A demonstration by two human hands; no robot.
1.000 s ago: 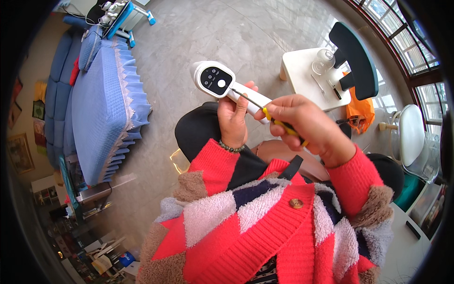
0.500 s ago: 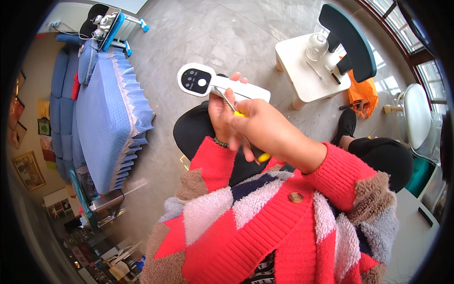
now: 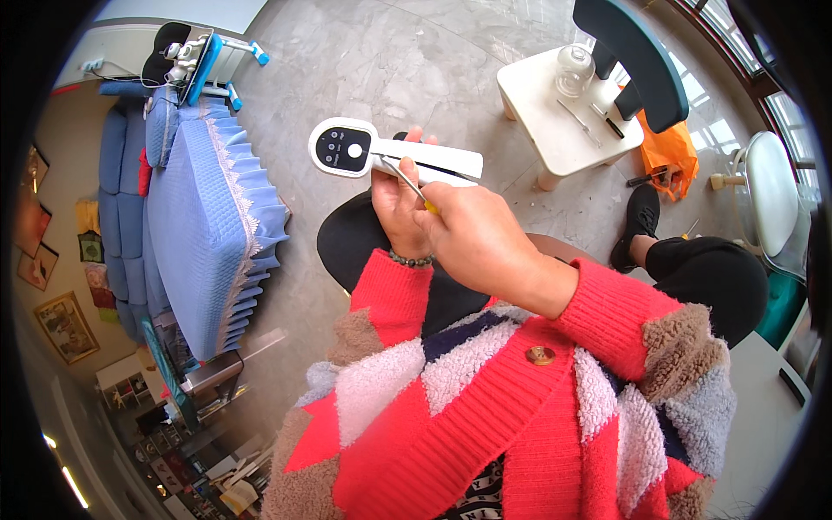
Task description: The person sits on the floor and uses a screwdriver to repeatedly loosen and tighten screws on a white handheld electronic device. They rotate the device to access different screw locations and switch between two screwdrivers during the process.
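A white handheld device (image 3: 451,159) with a rounded head and a black button panel lies across my left hand (image 3: 399,208). My left hand is closed round it from beneath, fingertips showing past its far side. My right hand (image 3: 490,243) grips a screwdriver (image 3: 406,179), whose yellow handle is mostly hidden in the fist. Its metal shaft points up and left, and the tip meets the device where the head joins the handle. Along the handle a dark gap parts the upper shell from the lower one, widest toward the right end.
A white stool (image 3: 542,113) at the upper right carries a clear glass vessel (image 3: 575,71) and thin tools. Beside it are a dark chair back (image 3: 646,61) and an orange bag (image 3: 672,156). A blue-covered sofa seat (image 3: 204,234) stands at left.
The dark gap along the device's handle has become much wider. Device and both hands have shifted slightly left, and the screwdriver's yellow end no longer shows below my right hand.
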